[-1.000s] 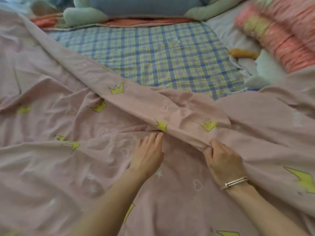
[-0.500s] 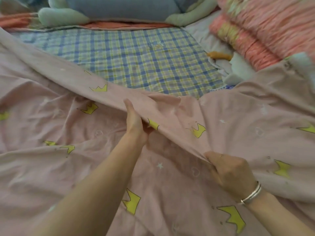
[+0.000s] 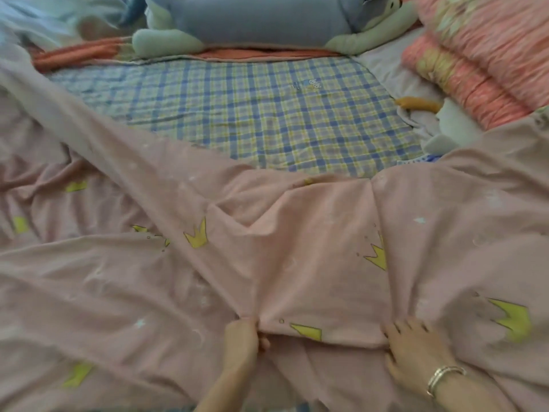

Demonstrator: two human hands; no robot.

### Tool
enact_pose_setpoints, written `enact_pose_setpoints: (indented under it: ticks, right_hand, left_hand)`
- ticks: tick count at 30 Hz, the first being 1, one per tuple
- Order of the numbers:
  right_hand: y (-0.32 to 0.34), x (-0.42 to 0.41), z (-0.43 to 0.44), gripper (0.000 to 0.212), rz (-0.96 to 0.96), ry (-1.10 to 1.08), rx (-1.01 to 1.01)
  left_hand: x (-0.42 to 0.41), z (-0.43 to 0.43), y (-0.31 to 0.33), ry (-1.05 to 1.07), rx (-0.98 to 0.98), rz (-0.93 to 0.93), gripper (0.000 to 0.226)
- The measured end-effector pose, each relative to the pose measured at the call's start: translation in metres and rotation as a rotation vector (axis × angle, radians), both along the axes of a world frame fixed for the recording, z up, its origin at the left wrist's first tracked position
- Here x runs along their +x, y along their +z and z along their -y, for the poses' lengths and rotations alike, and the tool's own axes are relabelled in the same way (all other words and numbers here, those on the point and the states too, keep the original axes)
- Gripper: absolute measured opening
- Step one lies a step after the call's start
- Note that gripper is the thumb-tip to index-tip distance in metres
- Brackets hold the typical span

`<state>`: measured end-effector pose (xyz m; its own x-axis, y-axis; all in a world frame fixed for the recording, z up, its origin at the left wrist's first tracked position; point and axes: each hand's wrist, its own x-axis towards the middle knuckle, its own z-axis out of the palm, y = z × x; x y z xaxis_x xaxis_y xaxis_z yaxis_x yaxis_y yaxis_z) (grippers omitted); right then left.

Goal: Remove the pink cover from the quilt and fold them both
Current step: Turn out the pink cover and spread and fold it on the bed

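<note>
Nearest the camera, at the bottom edge, the left hand (image 3: 242, 341) pinches a gathered fold of the pink cover (image 3: 312, 263) in a tight fist. The right hand (image 3: 413, 349), which has a bracelet (image 3: 442, 379) at the wrist, curls its fingers over the same fold's edge just beside a yellow crown print. The cover is rumpled and spreads over the whole near half of the bed; the quilt itself cannot be made out. Beyond it lies a plaid sheet (image 3: 237, 120) with a small emblem (image 3: 307, 84) that is too blurred to read. To the right are a small orange item (image 3: 419, 104) and stacked pink-orange bedding (image 3: 481, 55). Farthest back, a blue-grey bolster (image 3: 267, 19) rests against the sheet's far edge.
</note>
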<state>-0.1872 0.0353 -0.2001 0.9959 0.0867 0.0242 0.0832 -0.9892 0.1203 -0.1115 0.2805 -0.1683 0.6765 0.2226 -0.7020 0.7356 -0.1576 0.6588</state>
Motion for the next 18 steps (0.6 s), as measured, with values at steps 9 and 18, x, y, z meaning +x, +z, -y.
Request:
enact_pose_setpoints:
  ticks: [9, 18]
  right_hand:
    - [0.011, 0.063, -0.139, 0.016, 0.17, 0.232, 0.406]
    - [0.057, 0.028, -0.121, 0.022, 0.238, 0.565, 0.621]
  left_hand:
    - [-0.003, -0.011, 0.005, -0.047, -0.196, -0.063, 0.018]
    - [0.072, -0.043, 0.029, 0.561, -0.288, 0.205, 0.028]
